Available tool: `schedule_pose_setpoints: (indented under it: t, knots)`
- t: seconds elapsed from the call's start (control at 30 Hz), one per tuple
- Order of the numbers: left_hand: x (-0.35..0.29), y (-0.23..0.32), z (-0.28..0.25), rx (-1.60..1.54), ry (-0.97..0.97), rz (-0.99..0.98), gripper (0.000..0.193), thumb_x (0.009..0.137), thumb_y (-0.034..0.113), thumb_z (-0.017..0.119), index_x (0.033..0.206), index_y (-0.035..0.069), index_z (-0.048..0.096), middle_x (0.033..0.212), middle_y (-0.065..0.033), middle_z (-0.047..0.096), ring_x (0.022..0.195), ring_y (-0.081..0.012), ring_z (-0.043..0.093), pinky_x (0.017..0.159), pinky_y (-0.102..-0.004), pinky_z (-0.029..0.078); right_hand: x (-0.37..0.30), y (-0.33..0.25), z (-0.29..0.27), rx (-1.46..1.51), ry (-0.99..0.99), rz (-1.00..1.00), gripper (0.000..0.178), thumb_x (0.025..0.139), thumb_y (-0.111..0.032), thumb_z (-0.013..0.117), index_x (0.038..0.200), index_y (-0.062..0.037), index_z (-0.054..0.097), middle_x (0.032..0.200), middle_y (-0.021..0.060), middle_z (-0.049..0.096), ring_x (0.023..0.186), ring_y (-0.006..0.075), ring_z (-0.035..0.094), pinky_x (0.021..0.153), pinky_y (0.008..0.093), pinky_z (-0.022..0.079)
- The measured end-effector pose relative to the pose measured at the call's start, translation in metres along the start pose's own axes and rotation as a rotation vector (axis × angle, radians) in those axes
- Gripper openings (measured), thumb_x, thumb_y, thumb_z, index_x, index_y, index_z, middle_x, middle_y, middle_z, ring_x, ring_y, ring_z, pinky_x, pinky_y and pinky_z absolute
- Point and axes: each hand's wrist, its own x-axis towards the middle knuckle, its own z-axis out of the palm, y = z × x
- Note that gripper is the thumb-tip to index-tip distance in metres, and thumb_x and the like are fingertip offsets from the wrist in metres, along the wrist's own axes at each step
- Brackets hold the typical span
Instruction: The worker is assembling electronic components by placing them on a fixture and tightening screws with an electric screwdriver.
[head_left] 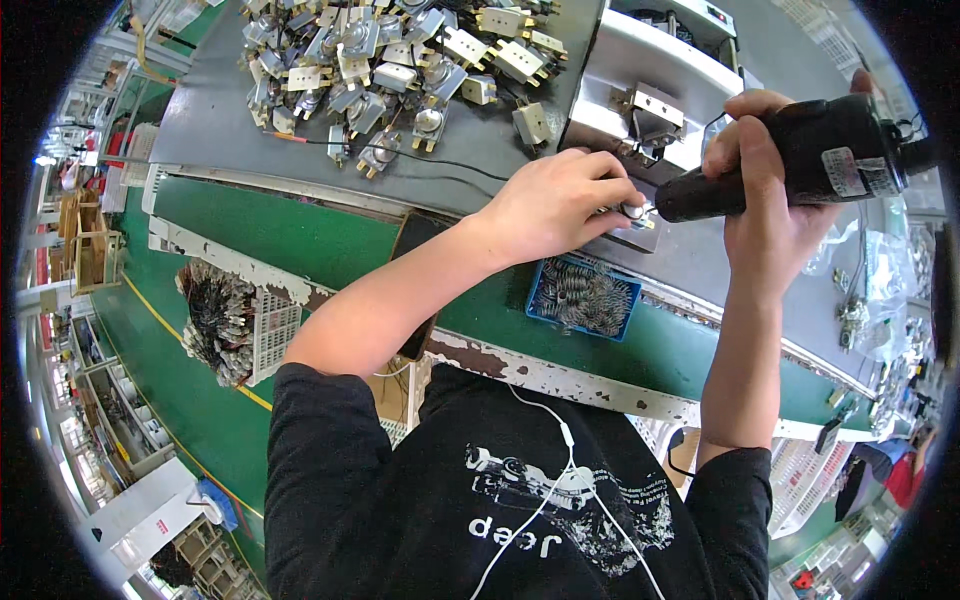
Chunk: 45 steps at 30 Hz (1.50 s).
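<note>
My right hand (765, 190) is wrapped round a black electric screwdriver (800, 155), held nearly level with its nose pointing left. The nose meets a small silver part with brass prongs (637, 214), which looks like a thermostat. My left hand (565, 205) pinches this part between thumb and fingers at the edge of a metal fixture. The fingers hide much of it, and the screwdriver's bit is too small to make out. Just behind, a white block with metal pieces (655, 112) is mounted on the fixture (640, 60).
A heap of similar silver and white parts (390, 60) covers the bench's far left. A blue tray of springs (585, 297) sits below my hands, by a dark case (412, 270) under my left forearm. A thin black cable (440, 160) crosses the bench. Clear plastic bags (880, 290) lie right.
</note>
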Motion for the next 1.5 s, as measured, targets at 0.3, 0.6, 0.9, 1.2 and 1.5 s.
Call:
schedule_pose_setpoints:
  t: [0.3, 0.6, 0.9, 1.2, 1.5]
  knots:
    - [0.0, 0.001, -0.001, 0.022, -0.007, 0.008, 0.021, 0.087, 0.025, 0.073, 0.107, 0.018, 0.07, 0.106, -0.0005, 0.063, 0.096, -0.0253, 0.062, 0.083, -0.0373, 0.053, 0.005, -0.009, 0.001, 0.233, 0.027, 0.006, 0.006, 0.088, 0.002, 0.065, 0.093, 0.0058, 0.066, 0.081, 0.0077, 0.067, 0.061, 0.0104, 0.059, 0.057, 0.025, 0.049]
    - [0.0, 0.001, 0.0, 0.028, -0.001, 0.001, 0.02, 0.088, 0.027, 0.073, 0.106, 0.019, 0.07, 0.106, 0.0003, 0.063, 0.096, -0.025, 0.062, 0.084, -0.0365, 0.053, 0.0, -0.001, 0.001, 0.131, -0.052, -0.003, 0.007, 0.087, 0.004, 0.065, 0.094, 0.006, 0.066, 0.083, 0.008, 0.068, 0.063, 0.0101, 0.061, 0.058, 0.0238, 0.051]
    - [0.0, 0.0, 0.001, 0.029, -0.006, 0.006, 0.021, 0.087, 0.025, 0.074, 0.106, 0.019, 0.07, 0.105, 0.0007, 0.062, 0.094, -0.0249, 0.062, 0.083, -0.0369, 0.053, 0.001, -0.001, 0.001, 0.165, -0.062, 0.016, 0.007, 0.086, 0.005, 0.065, 0.094, 0.0057, 0.065, 0.088, 0.0096, 0.069, 0.064, 0.0108, 0.062, 0.058, 0.0242, 0.051]
    - [-0.001, -0.001, 0.002, 0.012, -0.001, 0.001, 0.019, 0.086, 0.025, 0.072, 0.103, 0.019, 0.069, 0.103, -0.0016, 0.061, 0.096, -0.0268, 0.062, 0.083, -0.0403, 0.054, 0.001, -0.001, -0.001, 0.123, -0.062, -0.002, 0.006, 0.086, 0.005, 0.066, 0.092, 0.0056, 0.066, 0.086, 0.0093, 0.068, 0.064, 0.0104, 0.061, 0.059, 0.0237, 0.05]
    - [-0.001, -0.001, 0.003, 0.028, 0.011, 0.018, 0.019, 0.086, 0.025, 0.072, 0.104, 0.019, 0.069, 0.104, -0.0012, 0.061, 0.097, -0.0264, 0.063, 0.083, -0.0398, 0.055, -0.011, 0.005, 0.017, -0.111, 0.332, -0.038, 0.084, 0.091, 0.006, 0.063, 0.154, -0.0008, 0.009, 0.098, 0.0183, 0.067, 0.062, 0.0157, 0.06, 0.058, 0.0281, 0.052]
